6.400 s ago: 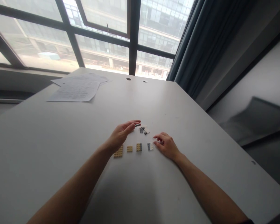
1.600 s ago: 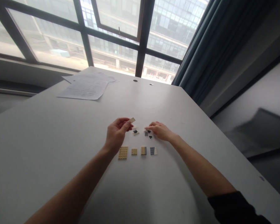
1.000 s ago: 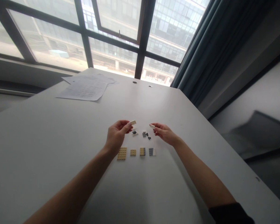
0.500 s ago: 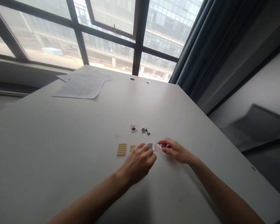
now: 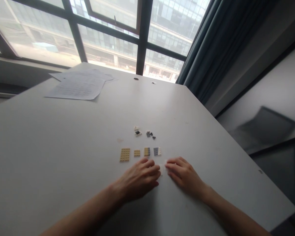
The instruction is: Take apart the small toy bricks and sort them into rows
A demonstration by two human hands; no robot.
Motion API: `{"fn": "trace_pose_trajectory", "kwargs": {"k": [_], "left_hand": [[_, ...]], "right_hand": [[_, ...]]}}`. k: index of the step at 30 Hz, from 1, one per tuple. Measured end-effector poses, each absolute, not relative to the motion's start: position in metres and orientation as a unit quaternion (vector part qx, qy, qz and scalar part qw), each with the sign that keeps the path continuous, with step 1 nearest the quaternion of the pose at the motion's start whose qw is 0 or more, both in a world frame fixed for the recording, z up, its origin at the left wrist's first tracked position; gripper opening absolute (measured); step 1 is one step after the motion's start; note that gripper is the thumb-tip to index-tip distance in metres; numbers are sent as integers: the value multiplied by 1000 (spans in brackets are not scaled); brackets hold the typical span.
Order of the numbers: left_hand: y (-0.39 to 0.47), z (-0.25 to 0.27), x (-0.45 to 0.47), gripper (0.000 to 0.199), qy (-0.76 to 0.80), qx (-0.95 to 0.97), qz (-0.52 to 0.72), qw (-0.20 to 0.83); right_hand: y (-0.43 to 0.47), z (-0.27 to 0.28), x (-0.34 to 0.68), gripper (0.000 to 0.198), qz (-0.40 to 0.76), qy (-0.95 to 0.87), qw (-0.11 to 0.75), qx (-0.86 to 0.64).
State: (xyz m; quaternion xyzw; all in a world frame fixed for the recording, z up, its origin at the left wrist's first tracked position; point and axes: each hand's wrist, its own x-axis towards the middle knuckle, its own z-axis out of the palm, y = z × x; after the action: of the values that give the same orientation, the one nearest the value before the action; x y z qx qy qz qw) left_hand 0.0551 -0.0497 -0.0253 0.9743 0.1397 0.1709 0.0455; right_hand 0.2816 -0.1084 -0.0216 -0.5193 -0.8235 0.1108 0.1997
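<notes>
My left hand point(image 5: 143, 177) rests low over the table with its fingers curled together. A pale, partly see-through piece point(image 5: 161, 169) shows at its fingertips; its kind is too faint to tell. Facing it, my right hand point(image 5: 185, 175) has its fingers pinched, a small white piece point(image 5: 165, 162) at their tips. Just beyond the hands lie building-block plates in a row: a large tan plate point(image 5: 125, 154), a small tan plate point(image 5: 137, 153), a tan-and-grey pair point(image 5: 147, 151) and a grey-and-white pair point(image 5: 157, 151).
Farther back on the white table point(image 5: 88, 131) are small white bricks point(image 5: 137, 128), a black-and-white cluster point(image 5: 138, 133), grey bricks point(image 5: 148, 134) and tiny black bricks point(image 5: 154, 138). Printed papers point(image 5: 76, 85) lie at the far left. A window and a dark curtain point(image 5: 199, 49) stand behind.
Both hands have drawn back toward me, uncovering the row of plates. My right hand's fingers have turned down to the table. The view has shifted slightly.
</notes>
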Motion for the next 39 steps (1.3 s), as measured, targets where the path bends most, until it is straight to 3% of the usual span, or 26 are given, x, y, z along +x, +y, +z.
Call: {"fn": "trace_pose_trajectory", "kwargs": {"k": [8,28,34,39], "left_hand": [[-51,-27,57,24,157,971,175,39],[-52,-26,57,25,157,972,173,18],[-46,-23,52,12,164,956,245,1],[-42,-23,50,11,188,928,323,-1]], "right_hand": [[-115,-30,272,25,73,-831,250,-492],[-116,-33,268,28,35,-831,243,-500],[-125,-30,270,33,23,-823,250,-510],[-133,-25,260,31,13,-832,194,-520]]}}
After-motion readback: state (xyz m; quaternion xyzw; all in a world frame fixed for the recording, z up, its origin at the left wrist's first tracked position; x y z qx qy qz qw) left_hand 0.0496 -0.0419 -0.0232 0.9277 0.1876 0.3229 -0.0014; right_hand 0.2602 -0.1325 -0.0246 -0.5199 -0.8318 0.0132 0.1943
